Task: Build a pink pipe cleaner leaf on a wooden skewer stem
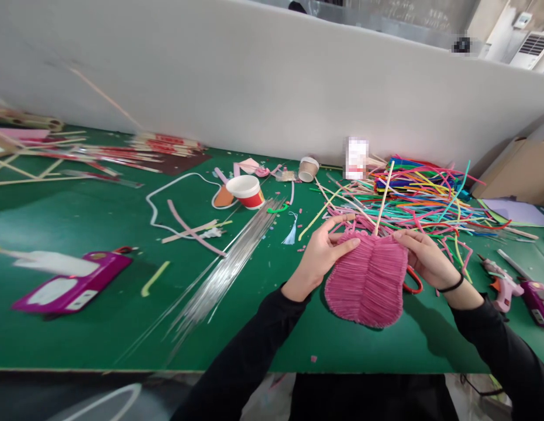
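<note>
A pink panel of pipe cleaners [366, 283], two rounded halves joined along a middle seam, is held up between both hands just above the green table. My left hand [322, 251] pinches its upper left corner between thumb and fingers. At the upper right corner, my right hand [425, 257] grips the edge with thumb and fingertips. A thin wooden stick [385, 199] rises from the top middle of the panel; its lower end is hidden. Behind the panel, next to my right hand, a red loop like a scissors handle [415, 282] shows partly.
Loose coloured pipe cleaners [430, 199] are heaped behind the hands. A bundle of thin metal wires [228, 263] lies left of centre, near a paper cup [246, 192]. A purple glue-gun stand [74, 286] is at far left; a pink glue gun [502, 285] lies at right. A grey partition [254, 88] borders the back.
</note>
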The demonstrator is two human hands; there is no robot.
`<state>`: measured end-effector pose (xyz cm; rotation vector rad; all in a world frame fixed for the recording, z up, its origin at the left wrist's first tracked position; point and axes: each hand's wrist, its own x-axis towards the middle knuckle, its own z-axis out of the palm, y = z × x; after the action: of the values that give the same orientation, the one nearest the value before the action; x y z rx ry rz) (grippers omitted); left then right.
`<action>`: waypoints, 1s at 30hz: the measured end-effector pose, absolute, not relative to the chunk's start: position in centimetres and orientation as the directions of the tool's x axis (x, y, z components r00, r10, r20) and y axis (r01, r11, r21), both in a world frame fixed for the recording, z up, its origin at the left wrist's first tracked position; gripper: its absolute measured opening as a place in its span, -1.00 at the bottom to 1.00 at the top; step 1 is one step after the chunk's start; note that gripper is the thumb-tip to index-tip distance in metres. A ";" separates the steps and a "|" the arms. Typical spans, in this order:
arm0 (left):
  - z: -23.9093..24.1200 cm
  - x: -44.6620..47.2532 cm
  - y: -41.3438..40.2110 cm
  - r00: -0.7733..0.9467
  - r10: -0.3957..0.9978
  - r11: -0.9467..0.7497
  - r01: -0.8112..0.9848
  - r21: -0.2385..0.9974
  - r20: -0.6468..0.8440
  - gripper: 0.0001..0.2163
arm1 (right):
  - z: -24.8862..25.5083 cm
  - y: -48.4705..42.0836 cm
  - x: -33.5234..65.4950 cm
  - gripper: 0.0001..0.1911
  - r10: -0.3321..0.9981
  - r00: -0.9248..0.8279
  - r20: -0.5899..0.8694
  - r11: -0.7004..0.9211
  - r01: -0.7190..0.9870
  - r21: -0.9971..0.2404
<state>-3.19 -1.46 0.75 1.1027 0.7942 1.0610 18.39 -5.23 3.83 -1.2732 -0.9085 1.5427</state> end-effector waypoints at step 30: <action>-2.8 -2.0 0.8 0.429 0.899 0.369 -0.645 0.669 -0.082 -0.77 | -3.8 -6.2 17.9 -0.70 0.734 -0.054 0.677 0.575 0.581 -0.576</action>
<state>-2.02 0.78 -2.83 0.6088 0.4812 1.0414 17.91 -6.21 -3.80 -1.0932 -1.7349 0.1782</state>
